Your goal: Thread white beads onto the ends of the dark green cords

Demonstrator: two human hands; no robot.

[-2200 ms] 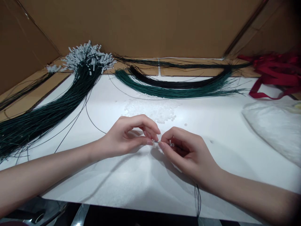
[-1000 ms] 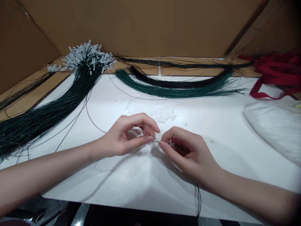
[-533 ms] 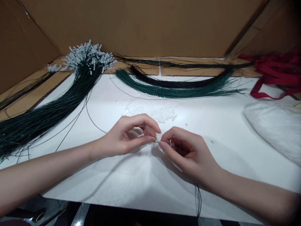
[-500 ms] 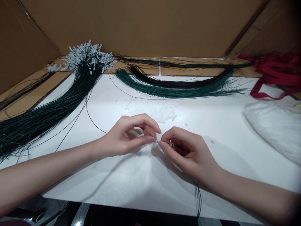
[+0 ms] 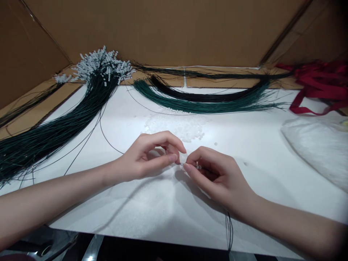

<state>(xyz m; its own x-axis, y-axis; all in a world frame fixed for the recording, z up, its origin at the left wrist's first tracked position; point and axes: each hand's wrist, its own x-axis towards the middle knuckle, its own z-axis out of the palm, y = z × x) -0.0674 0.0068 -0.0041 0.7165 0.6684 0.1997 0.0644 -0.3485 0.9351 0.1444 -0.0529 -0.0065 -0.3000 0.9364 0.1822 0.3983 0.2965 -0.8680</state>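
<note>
In the head view, the right hand point(image 5: 217, 174) pinches a thin dark wire point(image 5: 178, 164) bearing small white beads point(image 5: 199, 167), over the flat white work surface point(image 5: 272, 152). The left hand point(image 5: 149, 154) curls beside the wire's tip; I cannot tell whether it grips. Loose whitish beads point(image 5: 187, 131) lie beyond.

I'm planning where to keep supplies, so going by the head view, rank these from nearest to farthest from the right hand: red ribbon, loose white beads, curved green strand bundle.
From the right hand:
1. Loose white beads: just beyond it, toward the left.
2. Curved green strand bundle: behind the beads.
3. Red ribbon: far right, toward the back.
</note>
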